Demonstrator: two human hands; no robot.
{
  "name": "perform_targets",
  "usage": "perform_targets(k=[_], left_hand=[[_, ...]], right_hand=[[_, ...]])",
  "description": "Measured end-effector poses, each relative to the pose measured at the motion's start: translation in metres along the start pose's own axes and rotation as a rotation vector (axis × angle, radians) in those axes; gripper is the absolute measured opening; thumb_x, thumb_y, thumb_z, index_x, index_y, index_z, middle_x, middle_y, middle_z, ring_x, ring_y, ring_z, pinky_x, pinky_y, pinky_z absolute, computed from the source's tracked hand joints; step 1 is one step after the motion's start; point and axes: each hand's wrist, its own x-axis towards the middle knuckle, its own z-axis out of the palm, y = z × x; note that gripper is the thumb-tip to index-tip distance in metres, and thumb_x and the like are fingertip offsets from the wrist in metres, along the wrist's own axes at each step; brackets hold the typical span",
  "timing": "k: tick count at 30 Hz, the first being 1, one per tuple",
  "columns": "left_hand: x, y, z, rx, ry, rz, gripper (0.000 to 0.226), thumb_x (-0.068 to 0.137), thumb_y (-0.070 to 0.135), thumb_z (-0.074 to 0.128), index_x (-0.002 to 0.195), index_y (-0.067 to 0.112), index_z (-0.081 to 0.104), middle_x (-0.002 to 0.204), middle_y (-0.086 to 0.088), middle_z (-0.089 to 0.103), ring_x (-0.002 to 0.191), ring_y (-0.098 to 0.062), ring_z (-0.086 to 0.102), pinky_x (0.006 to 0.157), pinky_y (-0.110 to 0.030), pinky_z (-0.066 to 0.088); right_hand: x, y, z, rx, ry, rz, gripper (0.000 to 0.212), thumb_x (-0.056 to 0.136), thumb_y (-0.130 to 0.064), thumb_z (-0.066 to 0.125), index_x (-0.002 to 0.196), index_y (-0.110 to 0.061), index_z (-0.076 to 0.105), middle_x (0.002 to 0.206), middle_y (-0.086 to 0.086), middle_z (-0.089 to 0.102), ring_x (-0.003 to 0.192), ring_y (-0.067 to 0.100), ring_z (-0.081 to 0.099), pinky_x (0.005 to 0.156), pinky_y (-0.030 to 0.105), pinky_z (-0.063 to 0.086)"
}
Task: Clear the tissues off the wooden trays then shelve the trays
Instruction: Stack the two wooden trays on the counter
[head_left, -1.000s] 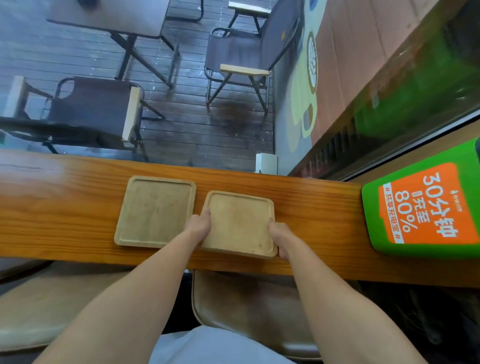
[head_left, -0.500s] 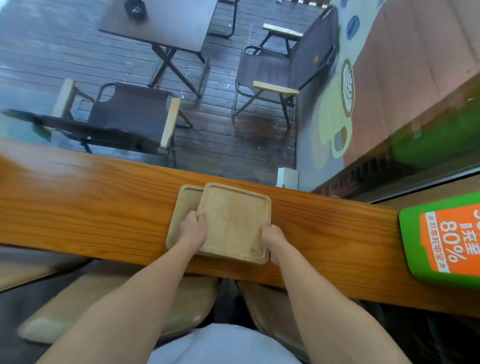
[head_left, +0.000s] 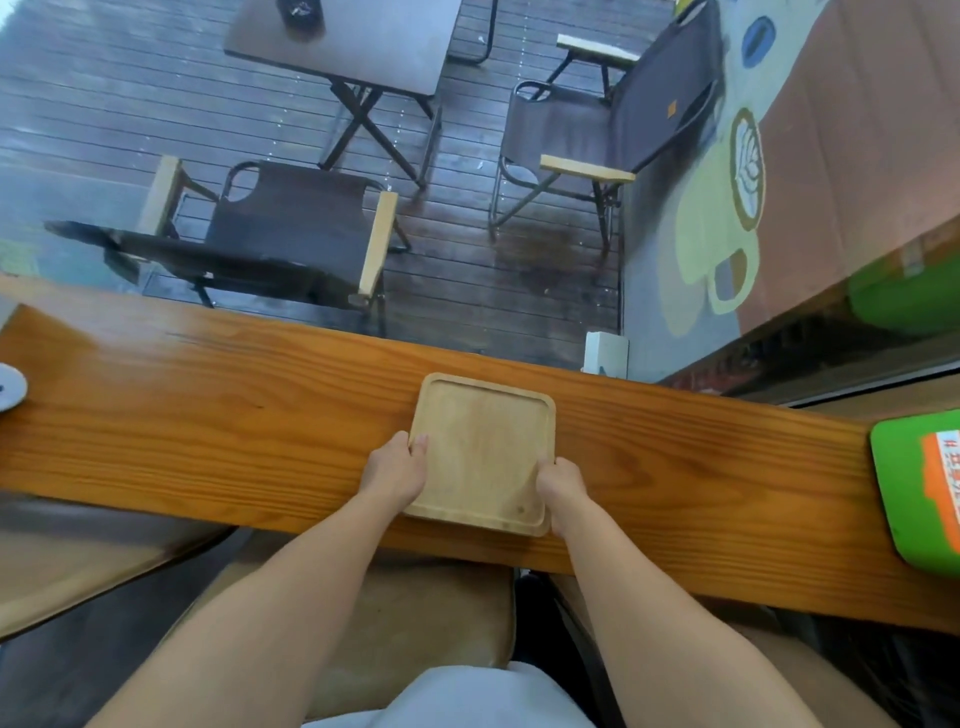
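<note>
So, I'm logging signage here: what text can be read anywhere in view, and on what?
Green device with orange label at the counter's right end: printed characters, cut off by the frame edge and too blurred to read.
Square wooden tray: no text.
Wall mural: pictures only, no words.

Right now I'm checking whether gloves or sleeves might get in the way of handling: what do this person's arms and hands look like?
Both forearms are bare up to the bottom edge of the picture, with no sleeves showing. The left hand and right hand wear no gloves, and no rings, watch or wristband can be seen. The only clothing visible is light grey fabric at the bottom edge, between the arms.
</note>
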Motion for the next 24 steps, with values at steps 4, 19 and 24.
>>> perform_targets(k=[4,19,24], left_hand=[[0.005,0.002,0.002,0.086,0.012,-0.004,0.044,0.101,0.047,0.028,0.105,0.013,0.056,0.101,-0.010,0.061,0.084,-0.025,0.056,0.069,-0.037,0.046],[-0.002,0.024,0.011,0.380,0.123,-0.050,0.017,0.095,0.008,0.046,0.110,0.008,0.053,0.104,-0.014,0.062,0.081,-0.025,0.052,0.062,-0.034,0.044],[-0.003,0.023,0.008,0.381,0.125,-0.046,0.019,0.093,0.006,0.052,0.112,0.009,0.054,0.103,-0.013,0.061,0.084,-0.025,0.056,0.064,-0.034,0.047]], right_hand=[[0.003,0.001,0.003,-0.055,0.050,-0.060,0.041,0.106,-0.023,0.035,0.143,-0.009,0.046,0.139,0.012,0.055,0.121,0.030,0.054,0.100,0.042,0.048],[0.004,-0.010,0.004,-0.275,0.101,-0.056,0.045,0.101,-0.017,0.040,0.145,-0.011,0.043,0.146,0.014,0.045,0.123,0.032,0.052,0.100,0.044,0.050],[0.005,-0.005,0.004,-0.235,0.045,-0.062,0.046,0.101,-0.018,0.041,0.147,-0.013,0.043,0.143,0.012,0.050,0.122,0.031,0.053,0.095,0.038,0.051]])
